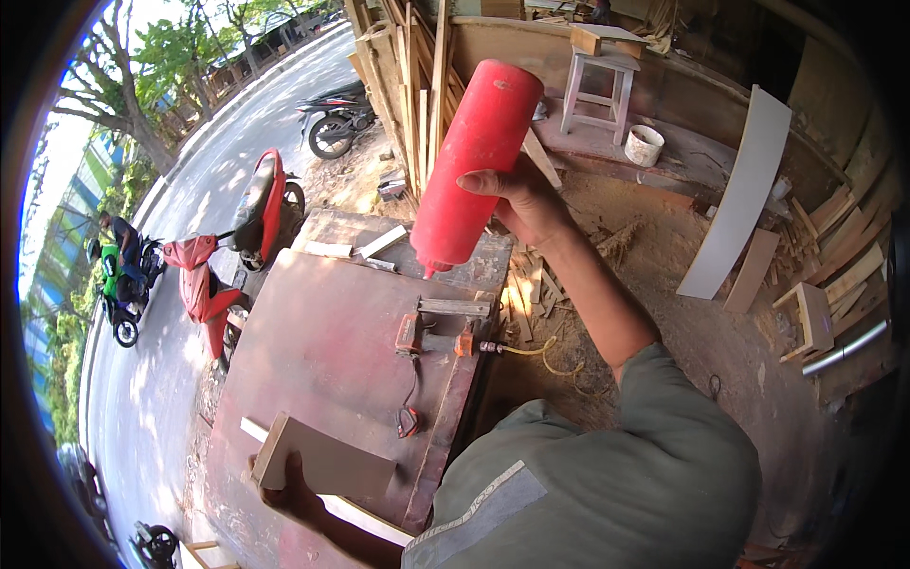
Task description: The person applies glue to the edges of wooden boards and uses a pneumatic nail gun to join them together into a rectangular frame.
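My right hand [526,199] is wrapped round a large red squeeze bottle [479,156], raised over the far end of the workbench and tilted with its nozzle down. At the lower left, my left hand [292,488] grips a board piece [332,462] with a pale, smooth face and a wooden edge. A white-edged strip [365,520] lies partly beneath that board and my forearm. On the bench between my hands rests an orange and grey air stapler [409,332] with a yellow hose. Nearer me is a small orange and black tool [408,421], its exact kind unclear.
The reddish workbench [294,351] has wood offcuts [384,241] at its far end. Parked red motorbikes [204,284] stand left beside the road, where a rider [123,251] is passing. A white stool [599,90], a bucket [645,145] and a long white panel [739,199] are right.
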`<state>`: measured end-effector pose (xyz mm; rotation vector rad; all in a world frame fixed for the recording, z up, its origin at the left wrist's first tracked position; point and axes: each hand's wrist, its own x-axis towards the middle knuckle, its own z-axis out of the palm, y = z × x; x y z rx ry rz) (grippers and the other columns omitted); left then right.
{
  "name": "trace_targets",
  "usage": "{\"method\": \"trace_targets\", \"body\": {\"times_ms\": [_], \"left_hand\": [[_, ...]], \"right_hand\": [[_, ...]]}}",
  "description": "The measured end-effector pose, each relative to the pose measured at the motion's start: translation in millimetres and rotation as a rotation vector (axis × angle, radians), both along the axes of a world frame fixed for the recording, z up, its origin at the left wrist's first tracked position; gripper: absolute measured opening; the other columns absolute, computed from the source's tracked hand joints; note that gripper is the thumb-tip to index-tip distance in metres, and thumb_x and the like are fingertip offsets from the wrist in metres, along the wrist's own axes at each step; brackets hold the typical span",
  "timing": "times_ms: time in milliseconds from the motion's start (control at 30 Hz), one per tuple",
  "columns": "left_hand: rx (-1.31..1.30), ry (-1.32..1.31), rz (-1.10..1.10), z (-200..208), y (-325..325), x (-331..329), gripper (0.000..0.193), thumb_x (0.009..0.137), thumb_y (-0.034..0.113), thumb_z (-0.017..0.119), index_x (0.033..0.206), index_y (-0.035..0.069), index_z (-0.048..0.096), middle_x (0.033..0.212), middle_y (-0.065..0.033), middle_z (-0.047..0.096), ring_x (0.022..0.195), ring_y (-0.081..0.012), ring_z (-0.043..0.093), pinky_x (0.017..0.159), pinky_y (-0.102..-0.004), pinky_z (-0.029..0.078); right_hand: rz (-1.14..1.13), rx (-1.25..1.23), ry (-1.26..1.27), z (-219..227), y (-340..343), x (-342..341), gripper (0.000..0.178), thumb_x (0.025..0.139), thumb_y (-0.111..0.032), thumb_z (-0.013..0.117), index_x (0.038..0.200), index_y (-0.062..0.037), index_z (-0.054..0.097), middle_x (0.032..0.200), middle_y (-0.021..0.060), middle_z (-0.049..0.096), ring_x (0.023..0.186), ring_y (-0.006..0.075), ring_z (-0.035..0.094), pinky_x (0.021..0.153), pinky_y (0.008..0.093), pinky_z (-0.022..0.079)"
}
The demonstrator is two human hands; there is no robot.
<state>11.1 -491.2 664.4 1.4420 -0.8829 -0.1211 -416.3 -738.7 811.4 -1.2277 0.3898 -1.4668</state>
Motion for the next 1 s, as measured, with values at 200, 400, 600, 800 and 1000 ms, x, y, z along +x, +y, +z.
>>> {"method": "trace_targets", "body": {"times_ms": [200, 400, 600, 800, 1000], "left_hand": [[0.111, -0.115, -0.210, 59, -28, -62, 0.025, 0.072, 0.001, 0.088, 0.093, 0.000, 0.075, 0.086, -0.0004, 0.062, 0.079, -0.0111, 0.062, 0.069, -0.0281, 0.051], [0.152, -0.235, -0.420, 59, -44, -75, 0.025, 0.073, 0.006, 0.090, 0.094, 0.002, 0.076, 0.086, -0.0021, 0.063, 0.076, -0.0125, 0.065, 0.067, -0.0299, 0.054], [0.076, -0.219, -0.529, 61, -47, -89, 0.025, 0.079, 0.013, 0.089, 0.098, 0.004, 0.075, 0.084, -0.0040, 0.056, 0.072, -0.0161, 0.057, 0.064, -0.0319, 0.047], [0.080, -0.222, -0.519, 59, -41, -90, 0.025, 0.076, 0.011, 0.091, 0.093, 0.003, 0.074, 0.086, -0.0029, 0.058, 0.074, -0.0140, 0.060, 0.067, -0.0312, 0.048], [0.116, -0.241, -0.501, 54, -35, -87, 0.028, 0.075, 0.011, 0.091, 0.090, 0.002, 0.069, 0.087, -0.0044, 0.058, 0.074, -0.0161, 0.060, 0.067, -0.0320, 0.049]], "right_hand": [[-0.039, -0.146, 0.014, 27, 10, 19, 0.051, 0.078, -0.015, 0.088, 0.120, -0.0031, 0.063, 0.106, 0.0060, 0.070, 0.099, 0.0194, 0.069, 0.092, 0.0368, 0.055], [0.206, -0.171, -0.014, 33, 22, 65, 0.070, 0.081, -0.018, 0.087, 0.138, -0.0011, 0.051, 0.122, 0.0171, 0.066, 0.117, 0.0347, 0.065, 0.103, 0.0506, 0.054], [0.436, -0.108, -0.030, 26, 35, 120, 0.079, 0.088, -0.035, 0.082, 0.145, 0.0028, 0.043, 0.128, 0.0283, 0.061, 0.123, 0.0399, 0.060, 0.104, 0.0571, 0.052], [0.476, -0.025, -0.043, 13, 50, 154, 0.078, 0.091, -0.036, 0.079, 0.146, 0.0031, 0.041, 0.129, 0.0300, 0.060, 0.121, 0.0397, 0.061, 0.104, 0.0561, 0.052], [0.551, 0.021, -0.088, 5, 55, 168, 0.075, 0.093, -0.037, 0.076, 0.146, 0.0026, 0.042, 0.129, 0.0299, 0.059, 0.121, 0.0390, 0.061, 0.103, 0.0549, 0.053]]}}
